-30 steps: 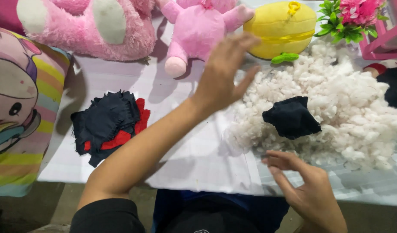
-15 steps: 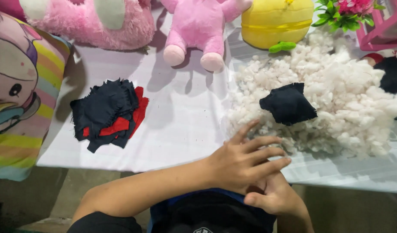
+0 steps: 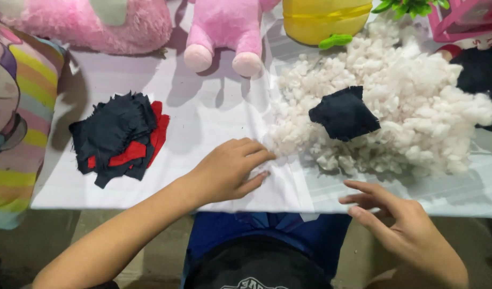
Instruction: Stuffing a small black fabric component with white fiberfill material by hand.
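open left hand (image 3: 227, 171) rests flat, its fingertips touching the white stuffing pile (image 3: 406, 118) just right of it.

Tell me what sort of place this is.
Probably a small toy-making or craft table: a heap of white stuffing covers the right side, a pile of dark and red fabric scraps lies on the left, and pink plush toys line the back.

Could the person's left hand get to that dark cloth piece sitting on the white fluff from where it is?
Probably yes. The left hand lies flat on the white table cover, fingertips at the edge of the white stuffing pile. The dark cloth piece sits on top of the pile, uncovered, with only loose fluff in between.
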